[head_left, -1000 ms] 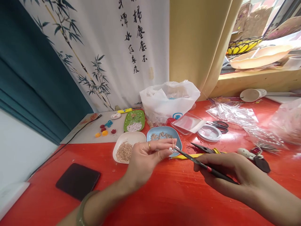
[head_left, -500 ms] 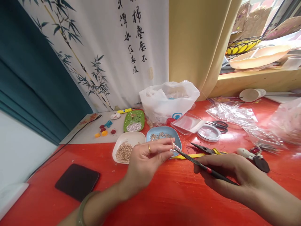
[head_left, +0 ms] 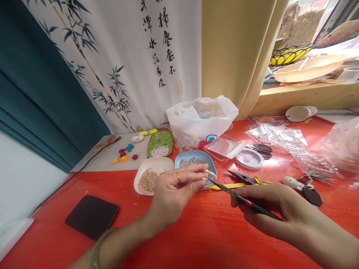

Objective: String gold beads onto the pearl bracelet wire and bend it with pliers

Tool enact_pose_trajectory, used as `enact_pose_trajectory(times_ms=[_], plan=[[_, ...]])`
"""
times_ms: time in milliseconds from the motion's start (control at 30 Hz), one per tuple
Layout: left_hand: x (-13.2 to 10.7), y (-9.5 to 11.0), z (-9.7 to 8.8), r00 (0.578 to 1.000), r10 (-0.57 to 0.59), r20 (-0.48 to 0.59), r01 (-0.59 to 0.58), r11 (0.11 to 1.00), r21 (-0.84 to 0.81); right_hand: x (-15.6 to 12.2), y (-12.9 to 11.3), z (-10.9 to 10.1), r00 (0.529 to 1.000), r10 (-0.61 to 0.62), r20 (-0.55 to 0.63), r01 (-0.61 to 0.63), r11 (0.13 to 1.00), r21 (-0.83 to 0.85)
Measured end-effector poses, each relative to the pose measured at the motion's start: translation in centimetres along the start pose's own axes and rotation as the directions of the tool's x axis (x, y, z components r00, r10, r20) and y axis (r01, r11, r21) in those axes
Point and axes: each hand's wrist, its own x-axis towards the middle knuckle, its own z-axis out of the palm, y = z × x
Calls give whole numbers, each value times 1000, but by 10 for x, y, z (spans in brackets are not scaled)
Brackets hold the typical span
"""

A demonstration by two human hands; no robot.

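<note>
My left hand (head_left: 175, 190) is closed, pinching a small string of white pearl beads (head_left: 211, 174) between thumb and fingers. The pearls hang in a short curve over the blue tray (head_left: 213, 160). My right hand (head_left: 269, 203) grips black tweezers (head_left: 241, 197) with a red band. Their tip reaches the beads at my left fingertips; whether it pinches one is too small to tell. Behind my left hand lies a cream tray (head_left: 165, 161) of gold beads. Pliers with yellow handles (head_left: 244, 177) and yellow tweezers (head_left: 228, 186) lie just past the black tweezers.
A green tray (head_left: 152, 139) holds white beads. At the back stands a white plastic bag (head_left: 196, 119). Black scissors (head_left: 262, 150) and a round white lid (head_left: 249, 158) lie on the right, near clear packets (head_left: 276, 134). A dark phone-like slab (head_left: 92, 216) rests at left.
The pearl string has shifted slightly at my left fingertips and its curve shows more openly. Both hands and the black tweezers have barely moved.
</note>
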Motion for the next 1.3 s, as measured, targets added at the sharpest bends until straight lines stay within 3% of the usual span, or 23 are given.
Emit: enact_pose_trajectory(times_ms=[300, 500, 700, 967, 1300], plan=[[-2, -2, -1, 1000, 13, 0, -13, 1000, 5, 0, -1, 2, 999, -10, -45, 10, 1000, -3], [-2, -2, -1, 999, 35, -5, -35, 998, 44, -4, -3, 9, 977, -52, -206, 60, 998, 35], [3, 6, -1, 995, 91, 32, -94, 989, 118, -4, -2, 10, 978, -59, -199, 69, 997, 46], [2, 5, -2, 1000, 20, 12, -21, 995, 100, -7, -3, 12, 976, 34, -213, -25, 999, 45], [-2, 4, 1, 997, -50, -62, 52, 998, 27, -4, -12, 20, 957, -82, -277, 85, 996, -3]])
